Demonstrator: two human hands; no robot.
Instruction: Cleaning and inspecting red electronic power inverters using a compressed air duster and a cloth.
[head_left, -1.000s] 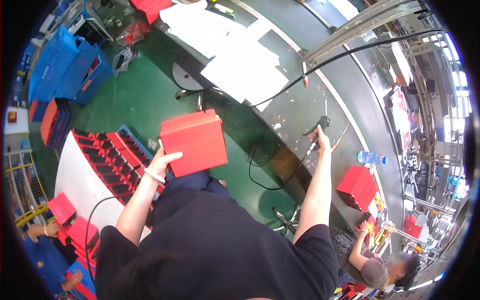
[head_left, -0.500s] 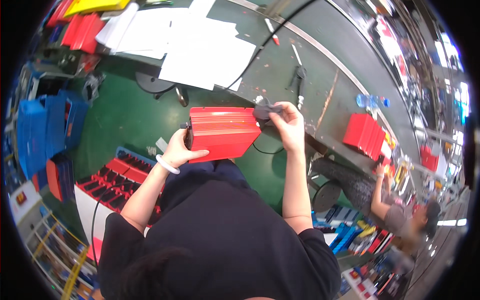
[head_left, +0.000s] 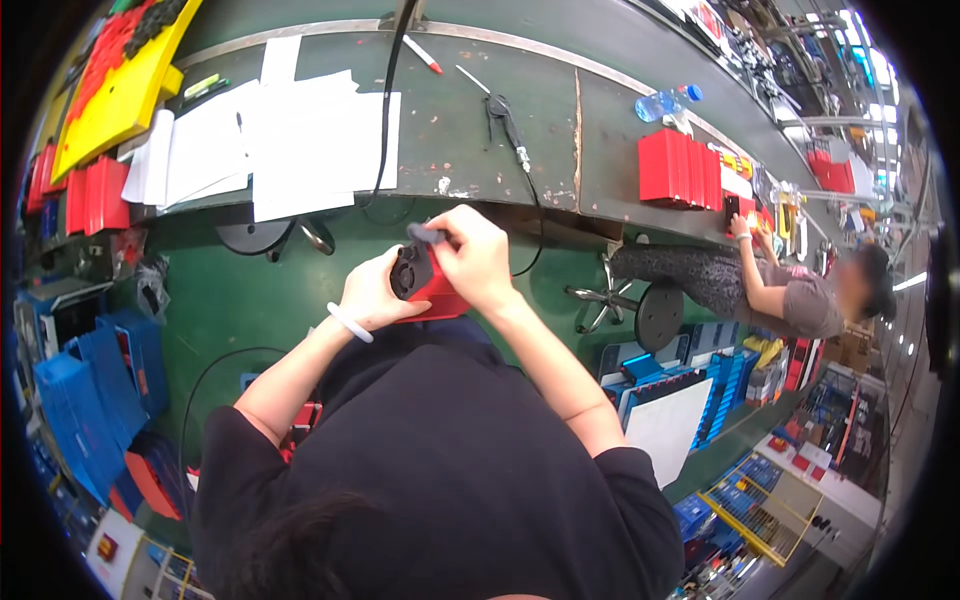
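just below the near edge of the green workbench (head_left: 470,140), at picture centre, one red unit (head_left: 440,296) with one round black fan on its end is sitting between the person's two hands. the left hand (head_left: 372,292) is cupping it from nine o'clock, fingers curled around its side and underside, one white bracelet (head_left: 350,323) showing at the wrist. the right hand (head_left: 478,258) is lying over it from two o'clock, fingertips pinched shut on one small dark piece (head_left: 425,235) at the unit's top edge; what that piece is cannot be told. at eleven o'clock several white paper sheets (head_left: 300,140) are lying on the bench, their number unclear because they overlap, with one black cable (head_left: 385,120) crossing them. at twelve o'clock one dark hand tool (head_left: 503,115) is resting. at two o'clock one row of red units (head_left: 678,168) is standing beside one water bottle (head_left: 664,102), and one seated co-worker (head_left: 780,290) is reaching toward the bench at three o'clock.
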